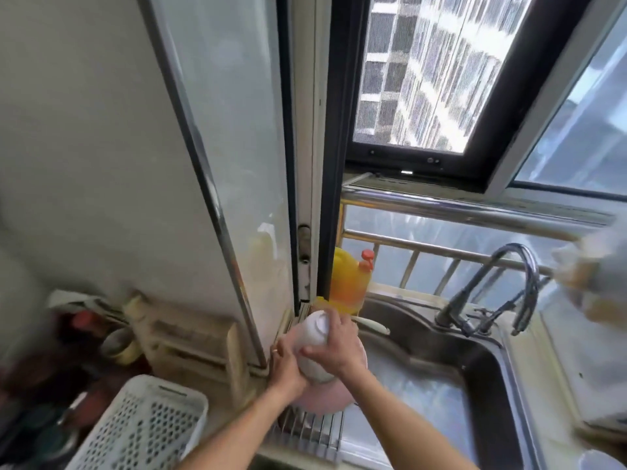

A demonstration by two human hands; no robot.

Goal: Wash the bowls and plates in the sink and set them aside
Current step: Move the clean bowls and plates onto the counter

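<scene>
Bright window (pixel 424 72) daylight; blurred, warped edges.

Steel sink (pixel 424 337) with faucet (pixel 502 286), wire rack (pixel 312 432) under pink basin (pixel 325 400), perforated basket (pixel 142 425) on counter

Bare forearms (ring (pixel 275 350) on left grip (pixel 286 362)).

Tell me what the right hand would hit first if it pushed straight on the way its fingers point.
The right hand grips the white bowl, its fingers pointing left and away. Past the bowl, it would probably meet the left hand on the bowl's far side, then the window frame; depth is unclear.
</scene>
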